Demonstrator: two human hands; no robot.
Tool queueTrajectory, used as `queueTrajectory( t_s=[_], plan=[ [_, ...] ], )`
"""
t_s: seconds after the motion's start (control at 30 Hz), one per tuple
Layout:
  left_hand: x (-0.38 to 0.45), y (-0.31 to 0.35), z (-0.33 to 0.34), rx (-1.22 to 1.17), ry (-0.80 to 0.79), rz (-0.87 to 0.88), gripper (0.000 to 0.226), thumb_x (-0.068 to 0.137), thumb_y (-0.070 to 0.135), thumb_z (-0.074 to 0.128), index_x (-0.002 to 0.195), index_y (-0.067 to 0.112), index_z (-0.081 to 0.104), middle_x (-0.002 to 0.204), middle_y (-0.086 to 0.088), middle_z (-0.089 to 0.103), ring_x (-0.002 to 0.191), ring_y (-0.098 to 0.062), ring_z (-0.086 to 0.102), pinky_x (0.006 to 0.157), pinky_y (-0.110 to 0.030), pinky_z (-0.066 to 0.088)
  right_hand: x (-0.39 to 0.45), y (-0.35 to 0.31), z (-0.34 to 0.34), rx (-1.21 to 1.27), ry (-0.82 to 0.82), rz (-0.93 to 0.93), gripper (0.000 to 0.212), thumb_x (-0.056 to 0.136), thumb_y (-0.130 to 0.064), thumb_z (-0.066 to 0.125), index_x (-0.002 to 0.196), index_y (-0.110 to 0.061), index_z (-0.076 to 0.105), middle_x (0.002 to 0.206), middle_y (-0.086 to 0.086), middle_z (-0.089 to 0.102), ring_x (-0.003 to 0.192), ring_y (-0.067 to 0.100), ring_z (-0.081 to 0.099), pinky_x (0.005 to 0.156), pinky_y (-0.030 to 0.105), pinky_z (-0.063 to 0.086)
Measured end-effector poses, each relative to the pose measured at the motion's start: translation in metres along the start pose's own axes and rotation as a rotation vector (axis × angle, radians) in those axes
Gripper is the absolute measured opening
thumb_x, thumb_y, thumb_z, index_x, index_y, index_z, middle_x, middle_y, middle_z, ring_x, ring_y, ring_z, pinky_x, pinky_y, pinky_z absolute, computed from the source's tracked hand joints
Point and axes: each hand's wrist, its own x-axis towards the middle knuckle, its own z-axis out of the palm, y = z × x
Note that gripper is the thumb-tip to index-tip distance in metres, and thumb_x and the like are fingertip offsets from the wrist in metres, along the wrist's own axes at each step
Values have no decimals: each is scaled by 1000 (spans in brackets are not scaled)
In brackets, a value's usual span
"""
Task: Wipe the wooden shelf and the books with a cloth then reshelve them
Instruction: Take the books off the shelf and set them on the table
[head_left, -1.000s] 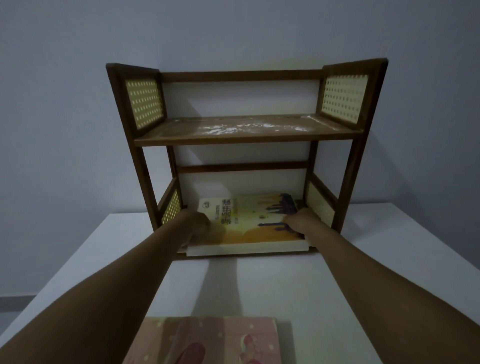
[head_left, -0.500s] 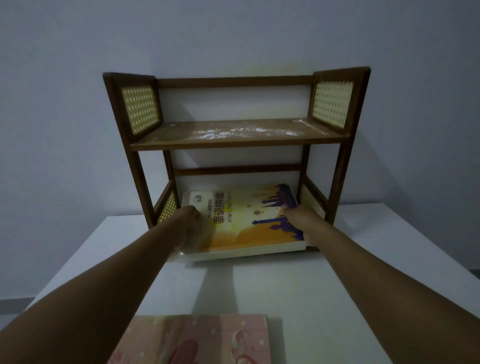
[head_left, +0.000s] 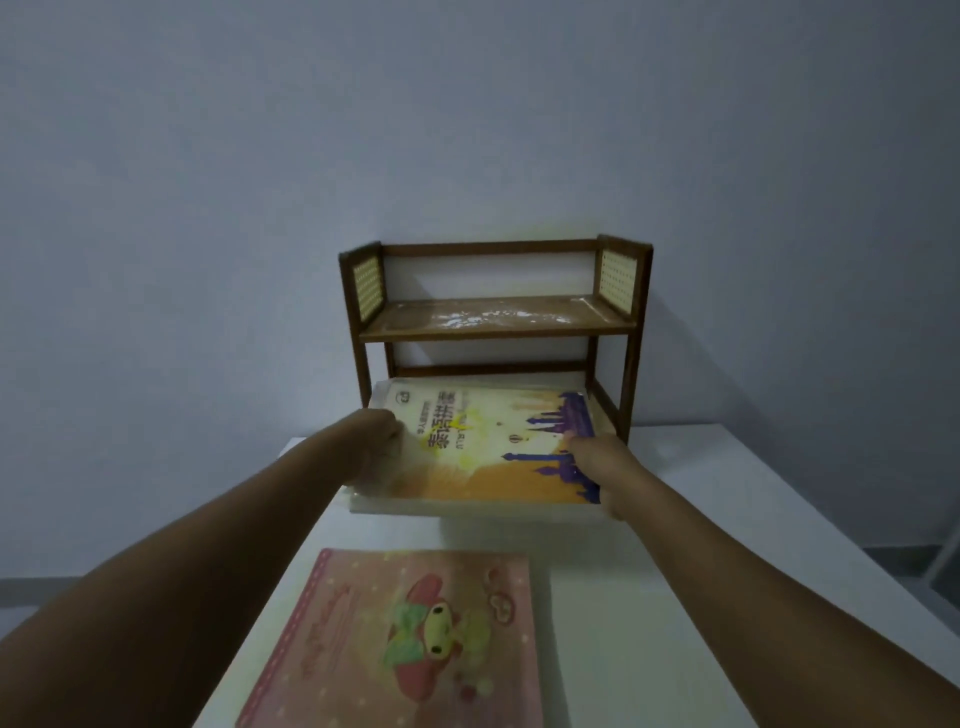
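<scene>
A white surface (head_left: 675, 597) stands against a plain pale wall (head_left: 467, 130) in a dim room. At its far edge sits a small wooden shelf (head_left: 496, 328) with woven cane side panels; white smears of dust mark its upper board. The lower level holds only the far end of a yellow book (head_left: 483, 452), which sticks out toward the near edge and appears to rest on a white book below it, though the stack is partly hidden. Both of a person's hands grip this book: the left hand (head_left: 382, 439) is closed over its left edge, fingers curled around and under, and the right hand (head_left: 602, 462) clamps its right near corner, thumb on top of the cover. The cover shows purple towers over an orange band and large Chinese characters, upside down to the camera and too blurred to read. A pink book (head_left: 405, 644) lies flat near the surface's near edge, well apart from the shelf, with a cartoon figure and a dotted border on its cover; its curling script is illegible.
</scene>
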Motion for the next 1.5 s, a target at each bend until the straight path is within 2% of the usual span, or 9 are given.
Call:
queueTrajectory(
  t_s=[0.17, 0.33, 0.47, 0.6, 0.83, 0.93, 1.0, 1.1, 1.5],
  plan=[
    [-53, -33, -35, 37, 6, -99, 29, 97, 17, 45, 72, 5, 50, 50, -3, 45, 37, -14, 42, 41, -17, 38, -54, 15, 21, -8, -34, 1, 39, 101, -34, 46, 126, -4, 51, 86, 10, 58, 64, 19, 53, 47, 26, 39],
    [-85, -76, -58, 104, 70, -11, 16, 95, 13, 54, 86, 1, 56, 82, -14, 61, 72, -25, 59, 72, -35, 53, -91, 51, 44, -50, -62, 32, 44, 98, -40, 48, 123, -4, 56, 93, 15, 62, 73, 27, 58, 49, 27, 44],
    [-89, -110, -66, 130, 52, -59, 17, 96, 14, 51, 88, 0, 55, 77, -15, 59, 64, -25, 56, 63, -37, 50, -111, 75, 56, -143, -67, 56, 43, 99, -38, 46, 118, -1, 58, 86, 15, 57, 68, 27, 57, 52, 31, 48],
    [-78, -139, -66, 148, 61, -83, 13, 93, 12, 56, 94, -1, 56, 86, -18, 62, 72, -29, 61, 74, -41, 54, -112, 98, 65, -288, -64, 45, 50, 97, -45, 44, 114, -1, 60, 96, 17, 64, 96, 37, 65, 87, 47, 56],
    [-71, -154, -63, 225, 26, -59, 16, 97, 16, 53, 95, 0, 58, 85, -15, 64, 67, -25, 63, 60, -34, 54, -112, 110, 66, -385, -75, 69, 48, 97, -45, 45, 114, -2, 56, 100, 17, 65, 85, 30, 65, 78, 40, 57],
    [-66, -158, -64, 304, 34, -7, 27, 97, 25, 54, 107, -1, 58, 101, -14, 63, 92, -28, 62, 87, -41, 52, -116, 101, 62, -583, -59, 75, 58, 95, -48, 50, 130, -3, 40, 118, 19, 53, 103, 30, 57, 86, 36, 46],
    [-63, -161, -66, 390, 159, 33, 48, 96, 35, 52, 127, -1, 49, 128, -17, 54, 118, -32, 51, 102, -42, 41, -123, 91, 60, -754, 16, -15, 71, 95, -48, 49, 143, -1, 25, 143, 22, 34, 129, 36, 40, 102, 40, 38],
    [-68, -161, -73, 493, 302, 71, 70, 95, 46, 48, 144, -2, 30, 149, -19, 35, 134, -35, 37, 107, -42, 37, -136, 73, 64, -837, 53, -213, 71, 98, -42, 44, 150, -3, 15, 151, 21, 23, 136, 37, 30, 107, 45, 33],
    [-145, -233, -203, 677, 560, 91, 69, 98, 46, 43, 141, -7, 32, 144, -24, 39, 130, -36, 42, 107, -40, 36, -239, 43, 213, -869, -163, -728, 52, 99, -35, 42, 141, -7, 32, 145, 14, 36, 132, 32, 38, 104, 40, 37]
  ],
)
